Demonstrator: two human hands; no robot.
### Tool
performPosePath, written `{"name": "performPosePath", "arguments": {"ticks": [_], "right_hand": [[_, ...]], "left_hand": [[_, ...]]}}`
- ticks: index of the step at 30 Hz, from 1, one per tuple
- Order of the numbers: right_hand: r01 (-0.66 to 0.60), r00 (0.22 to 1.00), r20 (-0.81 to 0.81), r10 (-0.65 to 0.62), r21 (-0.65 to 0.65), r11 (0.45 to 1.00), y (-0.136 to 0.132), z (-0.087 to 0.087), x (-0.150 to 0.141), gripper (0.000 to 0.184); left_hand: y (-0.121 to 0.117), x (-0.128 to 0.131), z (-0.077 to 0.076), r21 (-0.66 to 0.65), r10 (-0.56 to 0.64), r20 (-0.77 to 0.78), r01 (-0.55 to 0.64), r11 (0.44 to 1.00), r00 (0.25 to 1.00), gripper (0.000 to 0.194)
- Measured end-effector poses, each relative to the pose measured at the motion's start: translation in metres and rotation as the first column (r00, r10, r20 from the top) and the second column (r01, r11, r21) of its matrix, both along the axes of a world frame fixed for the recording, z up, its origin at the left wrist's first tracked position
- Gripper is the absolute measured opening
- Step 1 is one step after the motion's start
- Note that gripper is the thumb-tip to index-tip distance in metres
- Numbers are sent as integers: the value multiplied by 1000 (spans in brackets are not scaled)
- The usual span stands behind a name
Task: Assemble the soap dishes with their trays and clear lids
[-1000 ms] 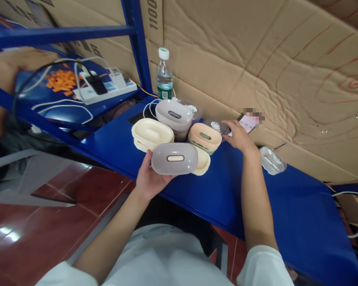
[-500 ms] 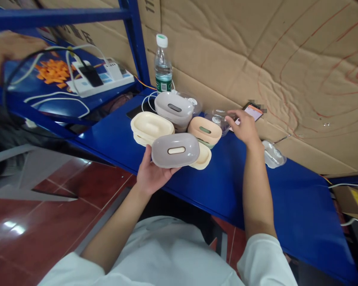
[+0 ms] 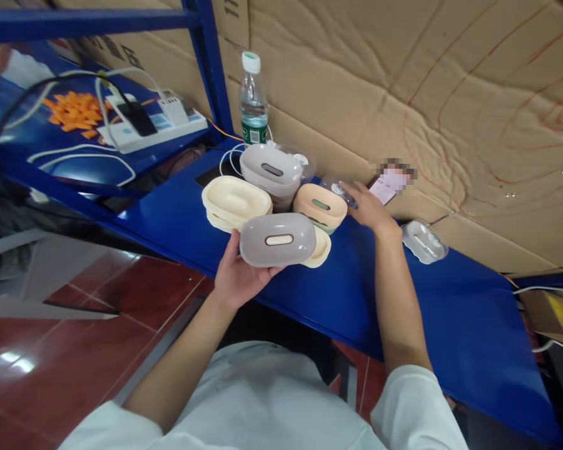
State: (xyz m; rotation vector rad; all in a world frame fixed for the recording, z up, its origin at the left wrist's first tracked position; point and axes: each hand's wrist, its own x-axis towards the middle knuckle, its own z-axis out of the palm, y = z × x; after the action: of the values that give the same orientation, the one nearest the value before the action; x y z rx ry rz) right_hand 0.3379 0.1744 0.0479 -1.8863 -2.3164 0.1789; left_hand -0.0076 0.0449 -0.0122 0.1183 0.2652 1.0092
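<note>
A: Report the left hand [image 3: 241, 281].
B: It holds a gray oval case [image 3: 258, 250] from below, in front of the cream trays [image 3: 234, 197] on the blue table [image 3: 342, 294].
A: Report the right hand [image 3: 362, 206].
B: It is extended to 1 clear plastic cover [image 3: 327, 181] beside the peach case [image 3: 319, 199]. Fingers overlap the cover in view; whether they grip it cannot be determined.
A: Adjacent items?
B: 1 phone [image 3: 385, 187] leans behind the right hand; 1 bottle [image 3: 253, 103] stands upright behind the stacked gray cases [image 3: 271, 172].
</note>
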Motion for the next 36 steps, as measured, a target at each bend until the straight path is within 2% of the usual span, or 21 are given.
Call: {"name": "performPosePath", "arguments": {"ticks": [3, 5, 10, 14, 17, 20, 23, 27, 31, 34, 36], "right_hand": [[-100, 991, -76, 108, 94, 991, 1, 1, 0, 58], [-124, 981, -129, 145, 157, 980, 2, 3, 2, 55], [17, 972, -230, 42, 248, 969, 0, 15, 6, 56], [24, 957, -281, 75, 333, 943, -19, 46, -4, 55], [-55, 933, -308, 186, 389, 920, -44, 73, -30, 46], [-194, 909, -290, 299, 340, 920, -62, 86, -62, 41], [-327, 881, -276, 385, 233, 916, -61, 76, -83, 40], [-357, 883, -269, 385, 149, 922, -43, 53, -83, 47], [-248, 942, -205, 267, 114, 962, -37, 41, -77, 62], [-96, 984, -139, 110, 105, 990, -38, 34, -77, 79], [-4, 986, -164, 15, 64, 998, -37, 29, -76, 84]], "left_hand": [[0, 0, 0, -10, -2, -9, 1, 1000, 1000, 61], [0, 0, 1, -8, -3, -11, 3, 1000, 1000, 62], [-1, 1, 2, -1, -7, -5, 7, 1000, 1000, 64], [-1, 2, 1, 18, 1, 4, -1, 1000, 1000, 63], [1, 4, -2, 20, -22, 1, 22, 1000, 1000, 61], [4, 7, -4, 27, -34, -15, 34, 999, 999, 61], [6, 9, -4, 36, -23, -46, 25, 999, 999, 60], [6, 10, -1, 43, -19, -88, 23, 999, 996, 59], [5, 10, -2, 54, -32, -89, 37, 998, 995, 59], [4, 10, -4, 59, -44, -84, 49, 997, 995, 58], [4, 10, -5, 59, -50, -77, 54, 997, 996, 58]]}}
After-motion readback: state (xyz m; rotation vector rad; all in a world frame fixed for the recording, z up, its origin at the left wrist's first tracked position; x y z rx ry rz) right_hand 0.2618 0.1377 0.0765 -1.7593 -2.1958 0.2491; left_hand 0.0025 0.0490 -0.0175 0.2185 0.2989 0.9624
